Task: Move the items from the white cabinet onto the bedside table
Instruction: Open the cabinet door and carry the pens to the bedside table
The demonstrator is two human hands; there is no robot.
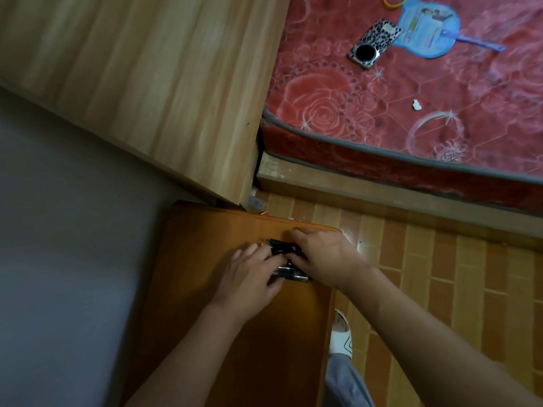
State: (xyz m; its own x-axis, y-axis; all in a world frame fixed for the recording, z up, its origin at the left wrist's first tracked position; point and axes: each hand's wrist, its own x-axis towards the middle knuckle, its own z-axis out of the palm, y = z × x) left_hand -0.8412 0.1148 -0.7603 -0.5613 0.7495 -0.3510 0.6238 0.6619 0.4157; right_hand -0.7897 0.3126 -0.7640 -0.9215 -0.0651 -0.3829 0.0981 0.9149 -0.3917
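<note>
Small dark items (286, 248) on the bedside table (205, 259), between both hands.
The left hand (249, 280) and right hand (326, 257) curl their fingers round the blurred black, cylinder-like pieces near the table's far edge.

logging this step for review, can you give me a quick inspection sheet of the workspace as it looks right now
surface: orange-brown bedside table, top bare apart from the hands' spot.
job's things: small black cylindrical items bunched on the table top near its far right corner; exact kind too blurred to tell.
clutter: leopard-print phone, blue hand fan and a white scrap on the red mattress.
grippers: left hand and right hand both on the black items, fingers curled round them.
cables: yellow loop at the mattress's far edge, possibly a cord.
surroundings: wooden headboard panel, tiled floor, white slipper.
</note>
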